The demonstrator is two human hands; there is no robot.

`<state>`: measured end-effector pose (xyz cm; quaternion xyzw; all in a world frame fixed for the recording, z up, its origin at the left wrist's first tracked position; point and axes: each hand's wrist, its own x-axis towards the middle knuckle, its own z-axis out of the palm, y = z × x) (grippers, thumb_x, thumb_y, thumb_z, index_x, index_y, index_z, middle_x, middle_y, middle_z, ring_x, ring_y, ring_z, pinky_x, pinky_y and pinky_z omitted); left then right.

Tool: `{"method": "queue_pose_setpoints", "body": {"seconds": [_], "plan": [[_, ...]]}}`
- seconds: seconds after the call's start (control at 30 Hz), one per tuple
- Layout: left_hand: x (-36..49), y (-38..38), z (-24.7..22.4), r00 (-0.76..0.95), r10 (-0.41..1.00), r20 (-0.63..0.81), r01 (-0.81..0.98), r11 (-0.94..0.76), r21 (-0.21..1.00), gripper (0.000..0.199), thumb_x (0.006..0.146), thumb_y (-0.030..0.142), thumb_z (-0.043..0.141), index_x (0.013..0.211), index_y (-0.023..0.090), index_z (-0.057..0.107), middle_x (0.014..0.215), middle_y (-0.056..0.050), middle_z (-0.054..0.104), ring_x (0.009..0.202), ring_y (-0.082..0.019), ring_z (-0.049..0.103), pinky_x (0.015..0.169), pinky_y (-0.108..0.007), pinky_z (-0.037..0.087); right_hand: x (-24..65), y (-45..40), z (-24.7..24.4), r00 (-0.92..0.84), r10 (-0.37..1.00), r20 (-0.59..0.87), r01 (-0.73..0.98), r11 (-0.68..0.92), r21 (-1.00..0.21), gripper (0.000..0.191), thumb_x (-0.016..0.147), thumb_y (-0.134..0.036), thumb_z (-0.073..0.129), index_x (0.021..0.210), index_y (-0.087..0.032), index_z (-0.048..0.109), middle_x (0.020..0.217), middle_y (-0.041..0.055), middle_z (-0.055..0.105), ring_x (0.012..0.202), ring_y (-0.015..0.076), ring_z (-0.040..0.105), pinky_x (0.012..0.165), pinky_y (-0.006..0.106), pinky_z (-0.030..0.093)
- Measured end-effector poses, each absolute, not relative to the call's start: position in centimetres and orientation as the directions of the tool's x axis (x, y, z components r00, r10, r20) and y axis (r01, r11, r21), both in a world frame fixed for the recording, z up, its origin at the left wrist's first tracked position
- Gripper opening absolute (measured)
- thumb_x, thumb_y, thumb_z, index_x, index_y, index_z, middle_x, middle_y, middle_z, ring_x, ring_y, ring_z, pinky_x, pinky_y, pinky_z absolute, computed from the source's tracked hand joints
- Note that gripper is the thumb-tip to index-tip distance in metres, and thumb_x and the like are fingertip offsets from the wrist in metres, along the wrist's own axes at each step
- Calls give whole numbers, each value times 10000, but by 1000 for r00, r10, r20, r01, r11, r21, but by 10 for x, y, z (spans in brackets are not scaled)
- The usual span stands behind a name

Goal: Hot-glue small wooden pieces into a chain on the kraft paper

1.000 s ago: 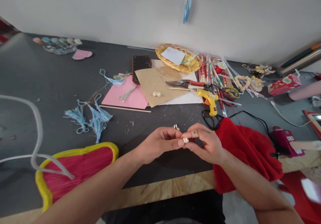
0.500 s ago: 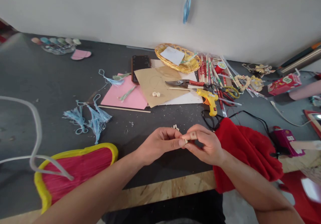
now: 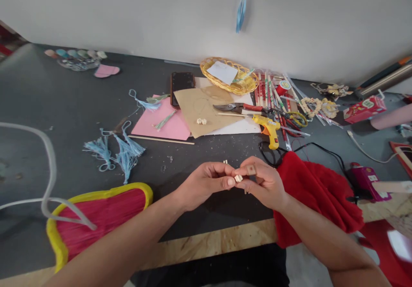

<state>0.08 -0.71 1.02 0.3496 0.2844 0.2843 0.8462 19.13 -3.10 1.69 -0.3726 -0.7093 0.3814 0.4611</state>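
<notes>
Small cream-coloured pieces (image 3: 238,178) sit pinched between the fingertips of both hands, low over the dark table. My left hand (image 3: 206,184) holds them from the left with thumb and forefinger. From the right, my right hand (image 3: 262,182) grips them; a tan patch is wrapped round one of its fingers. Just behind the fingertips lie more small pale pieces (image 3: 225,161). Two cream bits (image 3: 201,121) rest on the brown paper (image 3: 189,107).
A yellow glue gun (image 3: 269,128), pliers (image 3: 234,107) and a wicker basket (image 3: 247,84) lie behind my hands. Blue tassels (image 3: 125,156) and a pink, yellow-edged piece (image 3: 106,212) are at left, red cloth (image 3: 315,192) at right.
The fingers have shifted around the small pieces, which now show more plainly between the fingertips. The view has moved slightly.
</notes>
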Motion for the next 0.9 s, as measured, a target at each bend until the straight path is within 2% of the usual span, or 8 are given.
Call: {"method": "queue_pose_setpoints", "body": {"seconds": [0.2,0.3,0.57,0.9], "plan": [[0,-7,14,687,665,-294,-273,611,743,179,722,289,793,784,133,731,677,10,652,644,-66,535,635,-186,379,193,-30,17,-338,862,379,138,443,-886,271,835,-223,691,1105,-220,670,931,60,598,709,113,585,588,236,524],[0,-6,17,695,647,-313,-248,625,740,191,712,298,799,737,127,719,681,-4,671,648,-75,549,640,-192,390,196,-31,18,-342,869,358,85,408,-909,322,841,-247,683,1159,-223,642,945,63,587,693,116,575,588,256,530],[1,-5,16,688,647,-329,-202,606,770,273,661,369,824,734,122,734,688,-16,679,650,-89,550,640,-205,389,196,-33,17,-349,895,279,106,334,-937,155,851,-217,667,1004,-198,684,879,53,632,726,125,620,619,251,548],[1,-7,14,689,650,-321,-211,604,769,217,697,330,802,733,129,729,670,-9,664,632,-89,527,637,-219,381,194,-29,23,-372,871,320,112,384,-916,83,837,-219,681,912,-187,690,799,36,635,739,132,623,655,265,530]]}}
